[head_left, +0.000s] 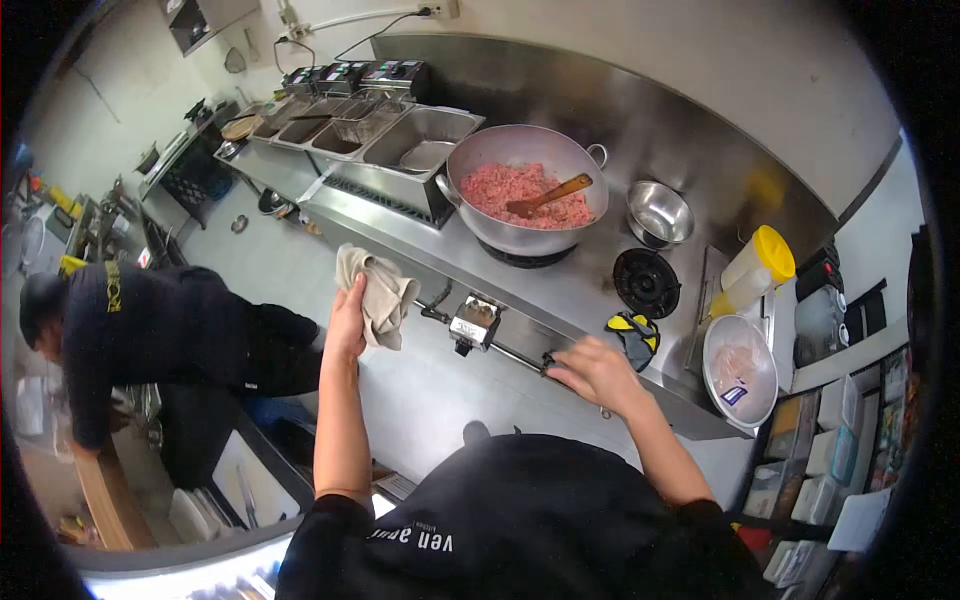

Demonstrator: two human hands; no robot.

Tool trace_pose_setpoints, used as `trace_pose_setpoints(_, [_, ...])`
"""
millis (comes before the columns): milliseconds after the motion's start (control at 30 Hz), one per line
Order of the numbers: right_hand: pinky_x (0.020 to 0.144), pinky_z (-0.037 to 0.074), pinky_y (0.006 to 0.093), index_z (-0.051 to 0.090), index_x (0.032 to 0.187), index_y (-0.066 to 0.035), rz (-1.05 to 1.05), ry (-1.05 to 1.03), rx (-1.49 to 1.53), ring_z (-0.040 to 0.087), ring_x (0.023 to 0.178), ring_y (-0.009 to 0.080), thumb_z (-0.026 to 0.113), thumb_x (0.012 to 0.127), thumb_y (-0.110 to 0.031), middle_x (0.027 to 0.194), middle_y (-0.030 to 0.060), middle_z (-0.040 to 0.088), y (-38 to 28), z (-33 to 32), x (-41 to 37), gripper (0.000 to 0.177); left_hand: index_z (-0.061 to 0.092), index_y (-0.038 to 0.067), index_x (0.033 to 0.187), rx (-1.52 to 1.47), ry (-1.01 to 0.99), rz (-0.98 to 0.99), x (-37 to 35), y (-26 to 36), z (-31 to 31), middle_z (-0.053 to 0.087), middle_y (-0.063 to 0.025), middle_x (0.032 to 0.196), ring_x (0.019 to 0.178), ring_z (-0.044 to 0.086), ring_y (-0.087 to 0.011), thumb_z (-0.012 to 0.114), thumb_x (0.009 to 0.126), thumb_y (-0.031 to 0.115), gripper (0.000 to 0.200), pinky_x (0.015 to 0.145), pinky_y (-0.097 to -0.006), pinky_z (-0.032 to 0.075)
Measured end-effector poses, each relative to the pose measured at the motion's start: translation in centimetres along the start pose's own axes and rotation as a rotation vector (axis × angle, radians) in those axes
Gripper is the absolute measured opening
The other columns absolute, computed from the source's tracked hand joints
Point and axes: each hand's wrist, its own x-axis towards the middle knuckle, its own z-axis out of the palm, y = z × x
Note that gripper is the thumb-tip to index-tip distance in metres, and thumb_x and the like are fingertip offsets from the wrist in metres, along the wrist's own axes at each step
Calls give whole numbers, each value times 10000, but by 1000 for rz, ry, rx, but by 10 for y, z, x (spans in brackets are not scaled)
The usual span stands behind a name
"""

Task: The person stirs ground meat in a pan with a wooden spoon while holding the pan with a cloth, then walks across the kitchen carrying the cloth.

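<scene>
Minced meat (490, 190) is sitting in a big metal pot (520, 240) near the upper middle of the frame, over a burner (525, 260) on the steel counter (400, 225). As for how far along things are: the meat's in the pot, loose and spread across the bottom, and a wooden spoon (550, 196) is resting on it, handle toward the right side of the pot. So the loading part looks done, at least for what's in there. Cooking looks barely started, if at all, since it's pink pretty much all over and I see no browning. Can't make out a flame under the pot either, so no idea if the heat's on.

Looks-wise it's a coarse, crumbly heap, with slightly paler bits mixed in and bare pot wall showing above it.

Neither hand is on the pot. Left hand (347, 325), left of center, has a bunched beige cloth (377, 295) pinched between thumb and fingers, hanging loosely. Right hand (600, 375), right of center, is right at a dark knob (549, 362) on the gas pipe (515, 355) along the counter front, fingers curled, but I can't tell if it's actually gripping.
</scene>
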Motion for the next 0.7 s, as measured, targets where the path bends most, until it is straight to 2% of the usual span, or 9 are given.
trace_pose_setpoints(67, [714,457,372,667,838,-44,-88,68,-10,546,789,256,638,806,-254,790,89,576,-7,-1,43,215,397,-21,1260,128,-57,15,30,9,4,567,-131,1126,996,583,-203,495,934,292,463,844,-319,494])
trace_pose_setpoints(200, [738,462,371,668,856,-26,-213,159,-57,566,817,269,653,784,-174,780,101,590,-5,-12,134,165,457,-54,1221,427,4,226,93,12,27,566,-139,1146,1032,556,-214,510,923,280,451,856,-297,445])
trace_pose_setpoints(267, [752,462,365,653,793,-25,-309,286,-232,554,804,251,611,792,-182,796,87,586,15,-13,172,162,501,-73,1165,506,-15,253,127,13,42,592,-168,1103,1019,559,-226,519,909,309,460,855,-306,428])
trace_pose_setpoints(333, [813,453,371,652,787,-16,-213,122,-473,567,846,258,583,742,-125,803,106,609,60,-13,204,137,502,-82,1151,738,-55,389,162,2,53,615,-244,1020,991,585,-320,526,890,363,516,863,-362,432])
trace_pose_setpoints(400, [879,427,378,661,773,-13,-167,206,-690,595,879,255,543,706,-107,832,119,650,111,-7,226,165,509,-83,1119,873,1,439,176,-2,72,604,-283,997,984,575,-382,524,883,377,518,864,-394,430])
trace_pose_setpoints(433, [879,439,384,681,798,-34,64,-11,-830,622,878,241,542,727,-107,864,113,668,131,-6,234,172,516,-84,1087,1017,41,503,183,-1,84,593,-322,974,978,564,-443,523,875,392,521,864,-427,427])
trace_pose_setpoints(467, [879,439,384,681,798,-34,49,-4,-825,622,878,241,542,727,-107,864,113,668,145,-9,244,172,502,-75,1044,1103,68,475,191,-3,93,573,-347,975,982,518,-501,509,877,382,487,859,-475,420])
trace_pose_setpoints(533, [815,483,383,699,853,-65,359,-414,-726,644,895,238,537,773,-115,913,113,678,172,-8,258,187,471,-64,1032,1311,48,348,212,-5,107,584,-330,973,968,538,-484,493,882,370,460,861,-490,418])
trace_pose_setpoints(700, [720,520,376,703,894,-85,273,-589,-718,649,927,249,519,813,-123,955,118,676,215,32,288,205,451,-60,1044,1469,16,324,257,-34,132,594,-320,947,937,567,-455,480,883,340,433,841,-497,435])
